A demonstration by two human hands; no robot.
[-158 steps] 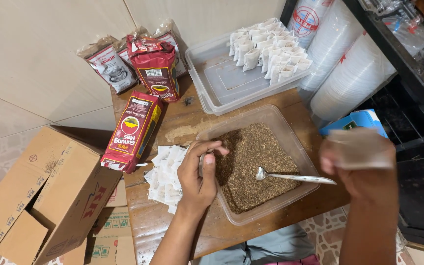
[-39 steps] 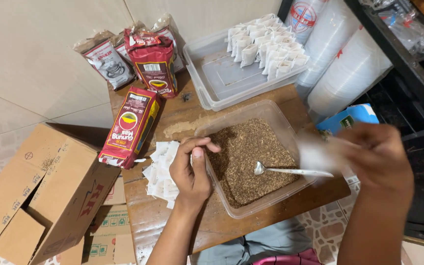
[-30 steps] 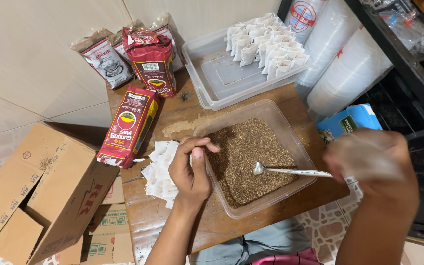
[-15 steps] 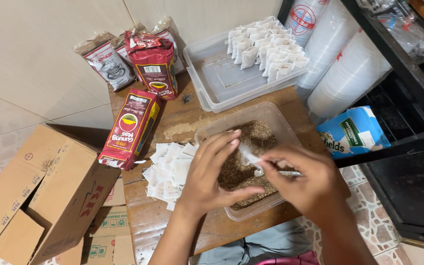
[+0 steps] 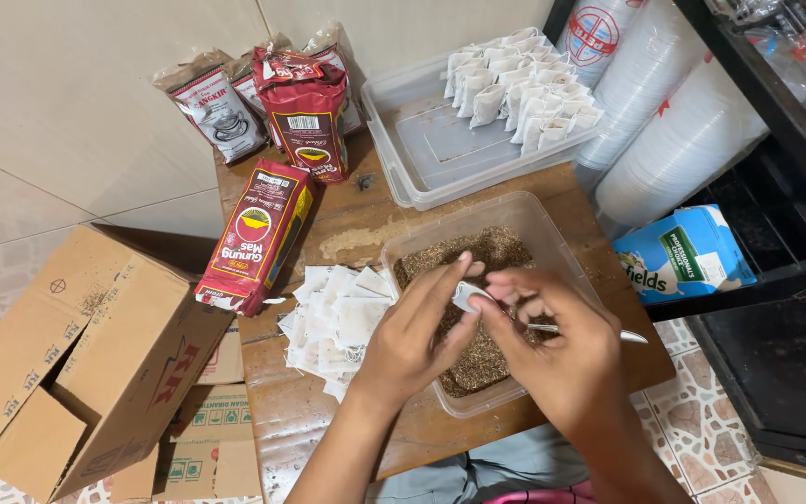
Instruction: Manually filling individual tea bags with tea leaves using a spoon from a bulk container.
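— See how both hands meet over the clear tub (image 5: 552, 229) of loose brown tea (image 5: 478, 355)? The left hand (image 5: 412, 341) and the right hand (image 5: 562, 350) pinch one small white paper sachet (image 5: 466, 297) between them, right above the tea

— Are the fingers tight on it?

— Narrow, closed on the sachet from both sides, thumb and fingertips. The spoon (image 5: 599, 329) lies in the tub under the right hand, its handle sticking out over the rim; I cannot tell whether that hand grips it too

— How would one do this well?

— My guess: keep the sachet over the tub so spilled crumbs fall back in, hold its mouth open with a light pinch, and don't crush the paper

— And the empties?

— A heap of flat sachets (image 5: 333, 317) sits on the wooden table (image 5: 347, 224), just left of the tub, touching it. Filled ones (image 5: 520, 89) stand in the far tray (image 5: 431, 154). Red tea packets (image 5: 258, 233) lie further left, a cardboard box (image 5: 95, 364) beside the table
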